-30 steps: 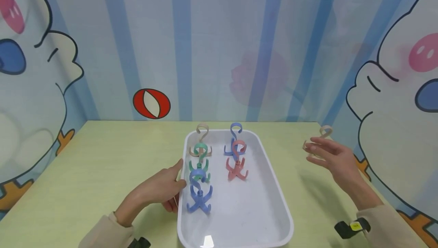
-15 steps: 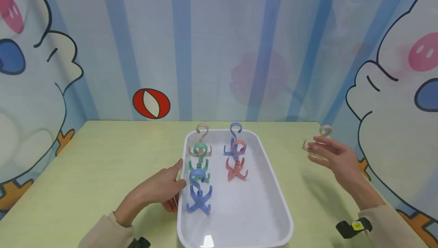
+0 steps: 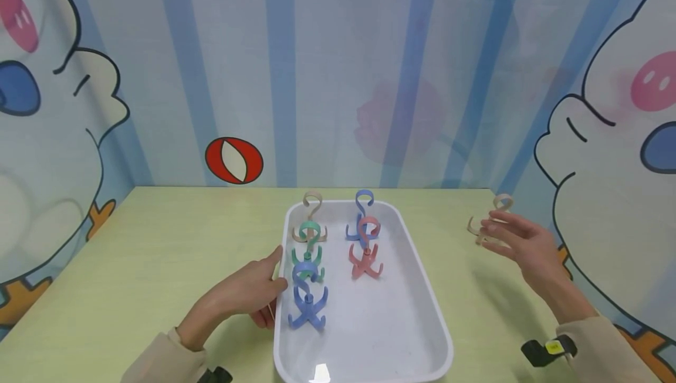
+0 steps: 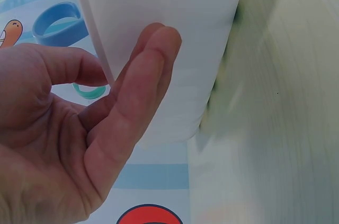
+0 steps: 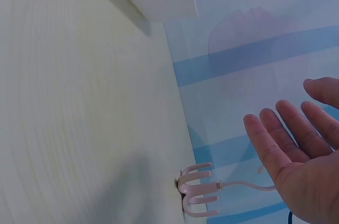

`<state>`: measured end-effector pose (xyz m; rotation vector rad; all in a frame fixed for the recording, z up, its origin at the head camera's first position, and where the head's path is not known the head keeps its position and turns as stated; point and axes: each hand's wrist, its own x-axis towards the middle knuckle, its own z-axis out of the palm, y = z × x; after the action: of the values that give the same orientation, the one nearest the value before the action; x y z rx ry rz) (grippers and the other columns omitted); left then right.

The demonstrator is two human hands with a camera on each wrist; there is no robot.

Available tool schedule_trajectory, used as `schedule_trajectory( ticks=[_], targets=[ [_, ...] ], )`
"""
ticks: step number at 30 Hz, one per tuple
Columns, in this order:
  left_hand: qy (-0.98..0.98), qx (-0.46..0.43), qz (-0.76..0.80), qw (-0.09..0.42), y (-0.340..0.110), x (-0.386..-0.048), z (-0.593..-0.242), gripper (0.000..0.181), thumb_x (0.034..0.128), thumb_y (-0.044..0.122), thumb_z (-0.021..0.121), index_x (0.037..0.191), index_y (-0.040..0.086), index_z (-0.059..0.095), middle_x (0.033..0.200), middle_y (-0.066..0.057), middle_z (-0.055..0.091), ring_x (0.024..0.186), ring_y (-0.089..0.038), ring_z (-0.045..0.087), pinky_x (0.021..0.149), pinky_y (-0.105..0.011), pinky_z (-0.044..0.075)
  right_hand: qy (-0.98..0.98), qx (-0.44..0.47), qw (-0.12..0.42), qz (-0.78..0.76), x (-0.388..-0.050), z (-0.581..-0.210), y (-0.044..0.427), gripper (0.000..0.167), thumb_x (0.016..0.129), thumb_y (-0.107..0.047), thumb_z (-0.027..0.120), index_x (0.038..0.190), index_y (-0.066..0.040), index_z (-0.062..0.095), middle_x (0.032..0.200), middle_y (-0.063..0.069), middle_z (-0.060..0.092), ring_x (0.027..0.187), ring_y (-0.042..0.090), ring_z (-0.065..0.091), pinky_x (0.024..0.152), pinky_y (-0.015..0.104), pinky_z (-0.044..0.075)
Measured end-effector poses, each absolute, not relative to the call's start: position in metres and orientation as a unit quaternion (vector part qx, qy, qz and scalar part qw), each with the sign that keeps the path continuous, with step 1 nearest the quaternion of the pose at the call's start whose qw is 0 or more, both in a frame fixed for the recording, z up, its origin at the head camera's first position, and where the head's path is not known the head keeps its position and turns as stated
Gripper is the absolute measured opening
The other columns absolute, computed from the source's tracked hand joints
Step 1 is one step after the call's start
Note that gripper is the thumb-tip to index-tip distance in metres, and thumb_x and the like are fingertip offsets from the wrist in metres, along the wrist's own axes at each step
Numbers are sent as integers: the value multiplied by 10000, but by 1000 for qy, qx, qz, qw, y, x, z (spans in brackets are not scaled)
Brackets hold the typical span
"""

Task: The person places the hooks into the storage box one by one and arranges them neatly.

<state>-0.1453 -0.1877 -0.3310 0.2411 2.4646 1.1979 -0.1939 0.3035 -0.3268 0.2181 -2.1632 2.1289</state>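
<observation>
My left hand [image 3: 240, 289] grips the left side wall of a white tray [image 3: 391, 336], its thumb over the rim and its fingers against the outside. Inside the tray's left side stand a beige four-pronged hook [image 3: 313, 197], a green hook [image 3: 308, 229] and a blue hook [image 3: 308, 311], in a row from back to front. To their right are another blue hook [image 3: 364, 195] and a pink hook [image 3: 365, 264]. My right hand [image 3: 530, 257] hovers with loose fingers, holding nothing. Beyond it a second beige hook [image 5: 198, 189] stands upright on the table, partly hidden in the head view.
The pale yellow table [image 3: 174, 254] ends at the back against a striped blue cloth [image 3: 322, 78] printed with cartoon figures. Bare tabletop shows left of the tray and between the tray and my right hand.
My right hand has drifted slightly to the right, uncovering a little more of the beige hook. My left hand, the tray and the hooks in it stay put.
</observation>
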Motion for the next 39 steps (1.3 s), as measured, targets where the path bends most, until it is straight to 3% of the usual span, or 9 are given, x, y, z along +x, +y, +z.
schedule_trajectory(
  ticks=[11,39],
  targets=[
    [876,91,430,197,-188,-145,-331,752,1069,134,478,1698,38,77,693,-120,713,540,-260,705,492,-385,603,-682,71,56,725,-198,-330,313,291,997,-77,709,1260,-201,728,1106,-44,800,1002,81,777,864,316,650],
    [878,86,430,193,-188,-144,-330,754,1067,129,483,1699,42,80,691,-118,712,535,-253,702,488,-373,600,-629,42,78,773,-208,-333,331,290,992,7,677,1137,-231,757,1041,-62,800,947,63,781,787,305,662]
  ],
)
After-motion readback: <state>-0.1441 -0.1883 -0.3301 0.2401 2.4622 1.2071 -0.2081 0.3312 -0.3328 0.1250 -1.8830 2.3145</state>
